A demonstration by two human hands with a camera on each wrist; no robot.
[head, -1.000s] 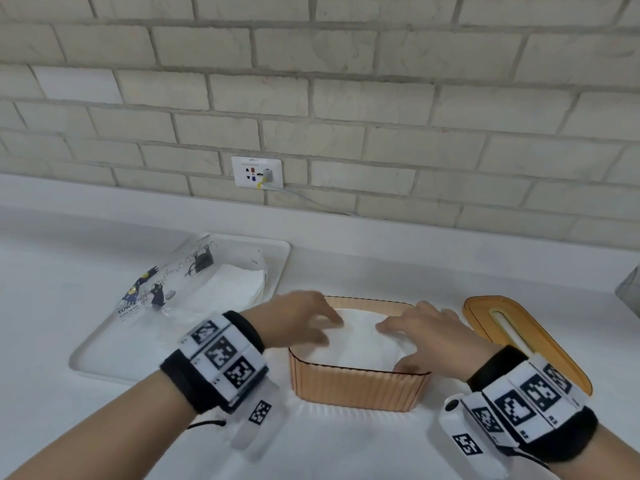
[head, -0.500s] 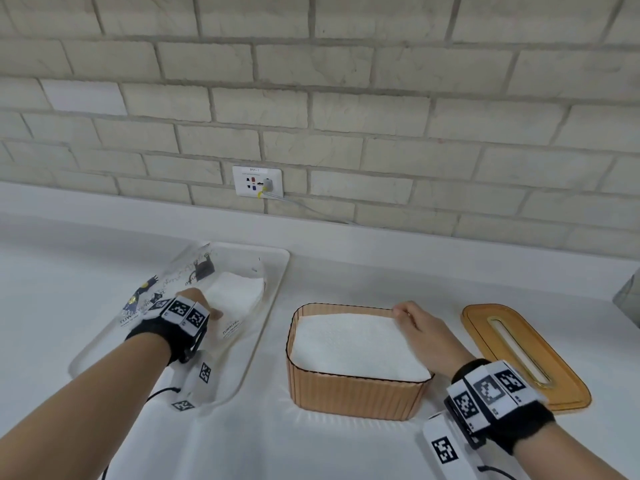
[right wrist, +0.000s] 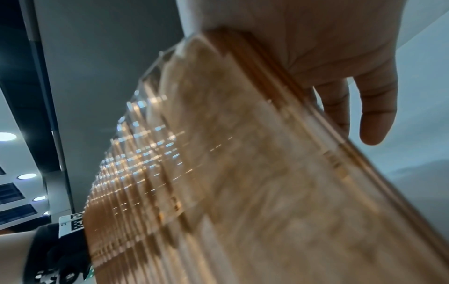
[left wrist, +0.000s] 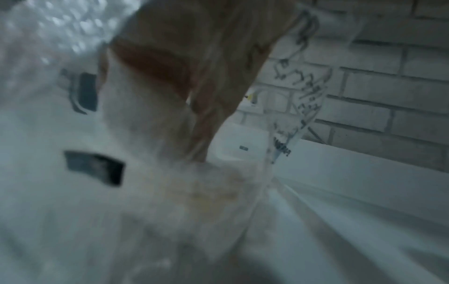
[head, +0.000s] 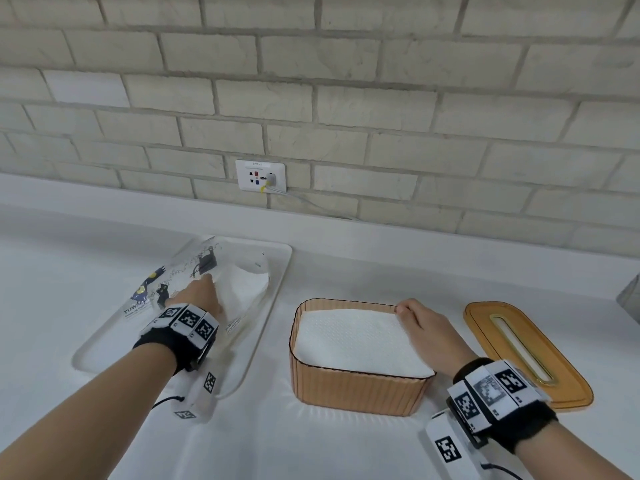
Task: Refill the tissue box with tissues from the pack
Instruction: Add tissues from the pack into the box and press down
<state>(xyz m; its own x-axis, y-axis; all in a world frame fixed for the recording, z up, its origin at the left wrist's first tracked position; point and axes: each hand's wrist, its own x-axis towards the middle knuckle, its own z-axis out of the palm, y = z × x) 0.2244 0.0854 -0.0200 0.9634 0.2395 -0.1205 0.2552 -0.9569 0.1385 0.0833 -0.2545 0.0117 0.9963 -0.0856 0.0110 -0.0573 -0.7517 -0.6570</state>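
The ribbed orange tissue box (head: 356,389) stands in the middle of the counter, holding a white tissue stack (head: 353,341) up to near its rim. My right hand (head: 420,323) holds its right wall, thumb at the rim's far corner and fingers (right wrist: 376,119) down the outside of the box (right wrist: 230,173). To the left a clear printed tissue pack (head: 194,265) lies on a white tray (head: 110,348) with tissues (head: 247,289) inside. My left hand (head: 195,296) reaches into it. In the blurred left wrist view its fingers (left wrist: 213,96) run straight between the plastic (left wrist: 306,100) and the tissues (left wrist: 145,173).
The box's orange slotted lid (head: 568,382) lies flat to the right of the box. A wall socket (head: 261,174) with a plugged cable sits in the brick wall behind. A grey object (head: 632,299) shows at the right edge.
My left hand has left the tissue box, moved left to the tray and gone into the pack. My right hand has slid off the tissue stack to the box's right rim.
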